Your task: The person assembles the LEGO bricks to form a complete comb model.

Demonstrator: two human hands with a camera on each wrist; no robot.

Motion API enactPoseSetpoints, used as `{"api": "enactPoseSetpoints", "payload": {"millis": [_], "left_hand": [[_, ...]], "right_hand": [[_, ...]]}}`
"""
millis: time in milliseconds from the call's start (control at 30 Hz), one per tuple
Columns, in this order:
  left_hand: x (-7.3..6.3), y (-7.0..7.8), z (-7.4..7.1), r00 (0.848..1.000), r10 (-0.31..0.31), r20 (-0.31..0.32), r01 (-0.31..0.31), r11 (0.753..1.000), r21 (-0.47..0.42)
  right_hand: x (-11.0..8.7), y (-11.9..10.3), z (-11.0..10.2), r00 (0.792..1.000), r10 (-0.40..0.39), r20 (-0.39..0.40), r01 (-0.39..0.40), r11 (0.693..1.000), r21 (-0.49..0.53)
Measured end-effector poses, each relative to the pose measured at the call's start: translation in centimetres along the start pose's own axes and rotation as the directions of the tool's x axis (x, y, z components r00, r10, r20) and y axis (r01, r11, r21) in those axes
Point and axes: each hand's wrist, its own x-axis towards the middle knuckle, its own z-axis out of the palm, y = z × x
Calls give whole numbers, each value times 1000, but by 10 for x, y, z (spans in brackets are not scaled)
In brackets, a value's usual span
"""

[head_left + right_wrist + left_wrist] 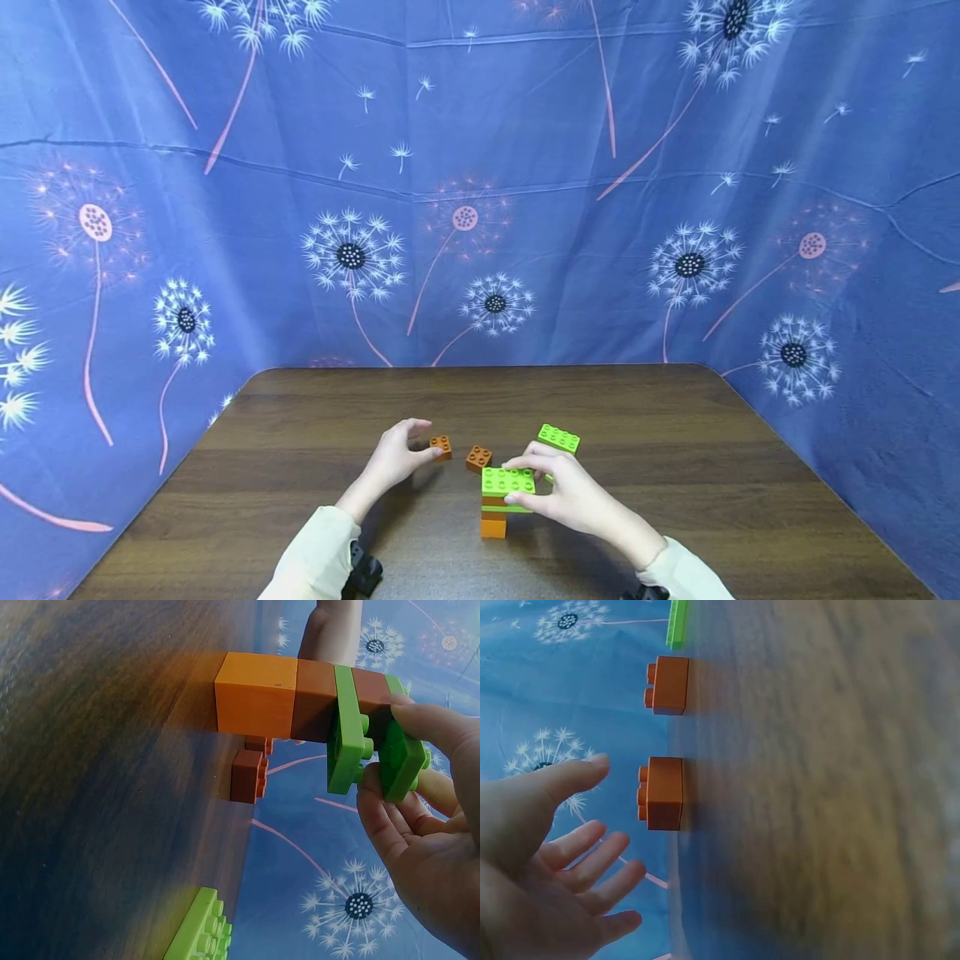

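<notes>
The right hand [566, 492] is pinching the top green plate [504, 481] of a brick stack [315, 701] standing to its left. The left hand [395, 454] is hovering, thumb and fingers apart, beside a brown brick [664, 793]; a second brown brick [478, 457] is lying between that one and the stack.

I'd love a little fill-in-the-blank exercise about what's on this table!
In the tower, the bottom block is colored ____.
The right hand grips the top piece, colored ____.
The number of loose brown blocks on the table is ____.

Missing words: orange; green; two.
</notes>
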Motion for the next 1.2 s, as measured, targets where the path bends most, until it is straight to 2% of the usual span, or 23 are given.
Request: {"api": "enactPoseSetpoints", "payload": {"millis": [467, 900, 1200], "left_hand": [[4, 2, 4, 998, 2, 57, -6, 998, 69], [7, -2, 7, 998, 5, 64, -12, 994, 106], [9, -6, 9, 999, -13, 53, 8, 995, 96]], "right_hand": [[0, 0, -1, 1000, 7, -1, -7, 1000, -5], [0, -2, -1, 1000, 4, 5, -4, 1000, 1], [2, -3, -2, 998, 54, 36, -55, 998, 11]]}}
